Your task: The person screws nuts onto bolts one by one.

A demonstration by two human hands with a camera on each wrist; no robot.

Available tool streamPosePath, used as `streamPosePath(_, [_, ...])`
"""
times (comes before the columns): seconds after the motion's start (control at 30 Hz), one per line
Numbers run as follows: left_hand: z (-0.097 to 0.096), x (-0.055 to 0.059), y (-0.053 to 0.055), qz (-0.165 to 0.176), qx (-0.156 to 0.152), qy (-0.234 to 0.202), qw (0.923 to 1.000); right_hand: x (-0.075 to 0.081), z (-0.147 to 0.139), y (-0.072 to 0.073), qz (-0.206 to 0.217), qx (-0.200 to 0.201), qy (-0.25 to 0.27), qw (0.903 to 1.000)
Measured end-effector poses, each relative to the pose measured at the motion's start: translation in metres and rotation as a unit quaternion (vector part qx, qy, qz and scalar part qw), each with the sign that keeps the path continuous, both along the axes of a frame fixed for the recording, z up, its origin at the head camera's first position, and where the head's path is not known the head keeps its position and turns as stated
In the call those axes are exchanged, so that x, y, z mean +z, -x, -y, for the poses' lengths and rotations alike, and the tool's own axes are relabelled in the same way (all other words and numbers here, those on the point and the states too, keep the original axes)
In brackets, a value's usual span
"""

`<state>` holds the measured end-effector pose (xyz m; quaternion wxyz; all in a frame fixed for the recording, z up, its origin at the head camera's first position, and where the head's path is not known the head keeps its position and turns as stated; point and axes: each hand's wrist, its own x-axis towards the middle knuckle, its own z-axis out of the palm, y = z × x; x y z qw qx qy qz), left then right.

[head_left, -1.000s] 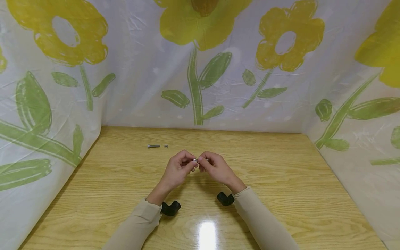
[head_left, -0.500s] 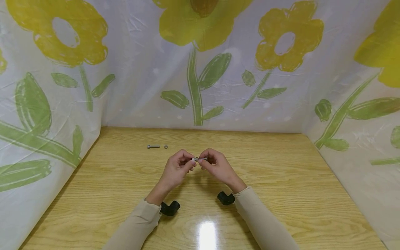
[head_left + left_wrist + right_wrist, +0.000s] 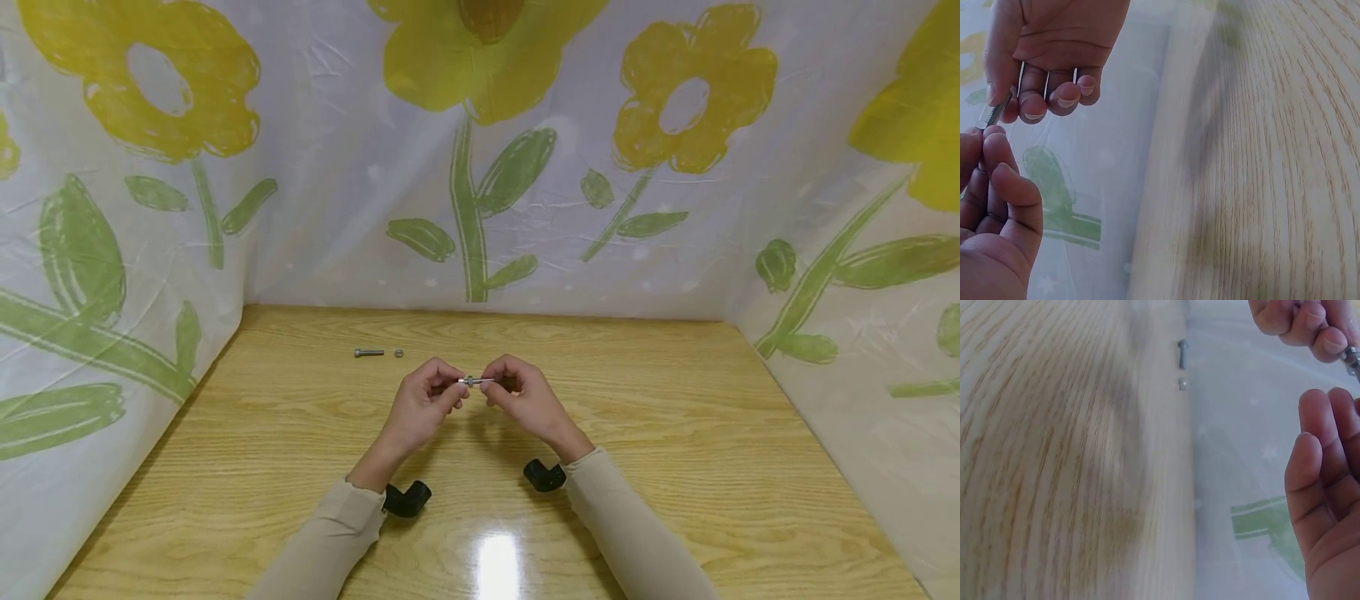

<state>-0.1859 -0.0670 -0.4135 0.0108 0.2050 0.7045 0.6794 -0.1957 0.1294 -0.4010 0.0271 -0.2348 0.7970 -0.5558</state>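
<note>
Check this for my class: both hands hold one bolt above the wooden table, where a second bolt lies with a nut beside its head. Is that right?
Not quite: the nut lies past the shaft tip of the second bolt, not beside its head, as the head view shows. The left hand and right hand do hold the other bolt above the wooden table.

Creased beige sleeves (image 3: 330, 533) are worn with black bent pieces (image 3: 409, 500), apparently wrist-mounted.
</note>
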Motion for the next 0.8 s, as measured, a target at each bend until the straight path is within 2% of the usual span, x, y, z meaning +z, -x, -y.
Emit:
streamPosePath(0.37, [0.0001,-0.0001,-0.0002,-0.018,0.016,0.033,0.9992,-0.0031,0.0006,0.0002,-0.007,0.011,0.017,0.9998])
streamPosePath(0.53, [-0.0007,-0.0004,-0.0004,-0.018,0.017,0.056,0.9981,-0.0040,0.0019,0.0002,0.005,0.012,0.024,0.9996])
streamPosePath(0.77, [-0.0021,0.0004,-0.0021,-0.026,0.011,0.052,0.9982,-0.0041,0.0029,-0.0003,0.010,0.009,0.013,0.9998])
streamPosePath(0.8, [-0.0021,-0.0038,-0.0001,-0.028,0.012,0.053,0.9982,-0.0039,0.0029,-0.0004,0.010,0.009,0.013,0.9998])
